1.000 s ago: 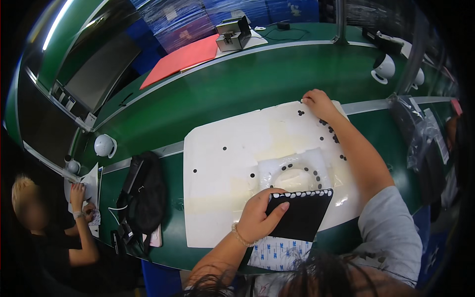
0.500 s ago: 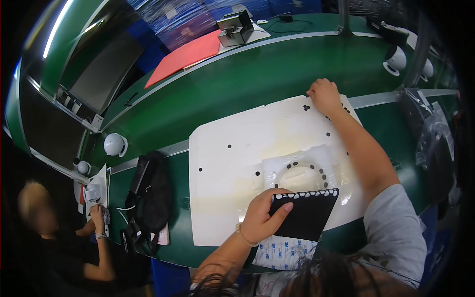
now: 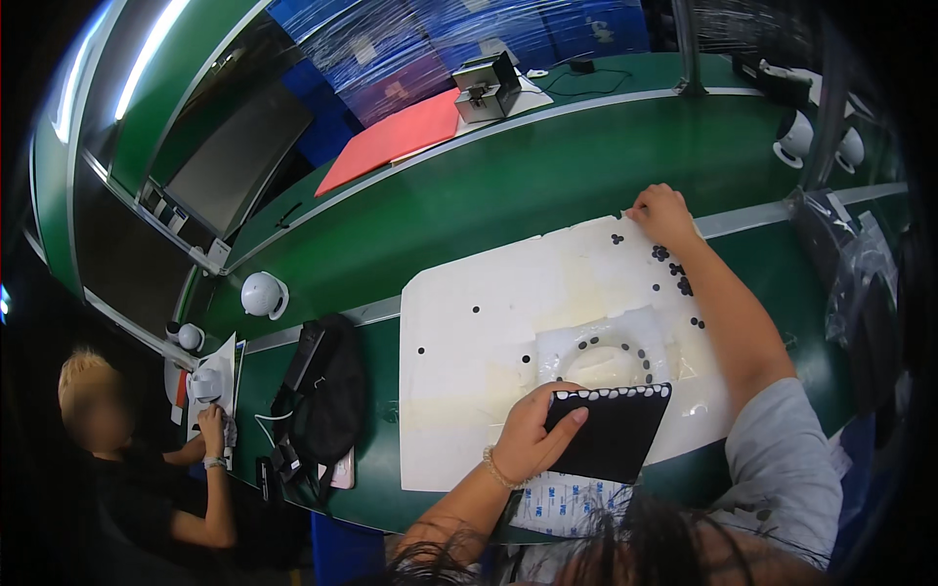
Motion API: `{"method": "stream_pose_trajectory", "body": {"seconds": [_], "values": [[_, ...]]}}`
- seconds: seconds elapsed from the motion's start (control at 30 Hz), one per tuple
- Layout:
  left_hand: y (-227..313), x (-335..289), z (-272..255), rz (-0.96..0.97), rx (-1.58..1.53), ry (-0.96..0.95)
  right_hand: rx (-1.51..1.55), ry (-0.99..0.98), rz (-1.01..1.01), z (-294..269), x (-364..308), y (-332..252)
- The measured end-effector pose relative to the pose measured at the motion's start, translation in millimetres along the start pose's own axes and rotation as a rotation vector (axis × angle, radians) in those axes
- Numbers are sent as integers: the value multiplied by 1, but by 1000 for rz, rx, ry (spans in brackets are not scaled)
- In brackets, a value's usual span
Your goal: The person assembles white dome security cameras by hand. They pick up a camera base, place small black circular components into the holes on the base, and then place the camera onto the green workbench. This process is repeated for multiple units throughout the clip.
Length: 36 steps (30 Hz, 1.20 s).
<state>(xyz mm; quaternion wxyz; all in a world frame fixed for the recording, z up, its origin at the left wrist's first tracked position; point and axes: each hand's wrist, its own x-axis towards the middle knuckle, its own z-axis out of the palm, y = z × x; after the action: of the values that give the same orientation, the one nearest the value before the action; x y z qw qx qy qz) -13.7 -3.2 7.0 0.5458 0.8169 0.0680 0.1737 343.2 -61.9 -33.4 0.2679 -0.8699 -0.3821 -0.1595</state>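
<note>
My left hand [image 3: 539,438] grips a flat black sheet [image 3: 614,436], thumb on its face. A row of white round pieces lines the sheet's upper edge. Across the bench, my right hand [image 3: 664,215] rests at the far right edge of a white board [image 3: 459,391], its fingers curled together. What they pinch, if anything, is hidden. Black round pads [image 3: 660,253] lie in clusters beside the right wrist, and a few single ones are scattered over the board. Behind the black sheet, a clear plastic sheet [image 3: 552,344] bears a ring of dark pads around a pale disc.
Left of the board sits a black bag [image 3: 332,400]. Patterned backing paper [image 3: 572,506] lies at the front edge. A white dome camera [image 3: 262,295] stands beyond the bag. Plastic-wrapped parts [image 3: 860,273] lie at right. A co-worker [image 3: 147,479] handles a similar camera at left.
The whole view has shifted, so the bench appears lower and further right. My right forearm has swung slightly right across the board, uncovering more black pads. My left hand still holds the black sheet.
</note>
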Motion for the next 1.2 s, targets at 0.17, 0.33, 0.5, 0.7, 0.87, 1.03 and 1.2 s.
{"method": "stream_pose_trajectory", "body": {"seconds": [0.17, 0.33, 0.5, 0.7, 0.87, 1.03, 1.2], "values": [[-3, -2, 1, -25, 10, 19, -41, 41, 68, 11, 4, -2], [-10, -3, 2, -11, -19, 18, 51, -11, 55, -2, 1, 8], [-7, -3, 2, -62, -44, 25, 35, 2, 38, -3, 0, 11], [-8, -2, 2, -2, -15, 22, -111, 69, 75, 6, 5, 6], [-8, -3, 1, -15, -65, 15, 15, 2, 100, -11, -2, 13], [-3, -2, 2, -45, -81, 7, -33, 15, 74, -4, -1, 20], [-2, -1, 3, 0, -47, 17, -101, 74, 85, -1, -2, 11]]}}
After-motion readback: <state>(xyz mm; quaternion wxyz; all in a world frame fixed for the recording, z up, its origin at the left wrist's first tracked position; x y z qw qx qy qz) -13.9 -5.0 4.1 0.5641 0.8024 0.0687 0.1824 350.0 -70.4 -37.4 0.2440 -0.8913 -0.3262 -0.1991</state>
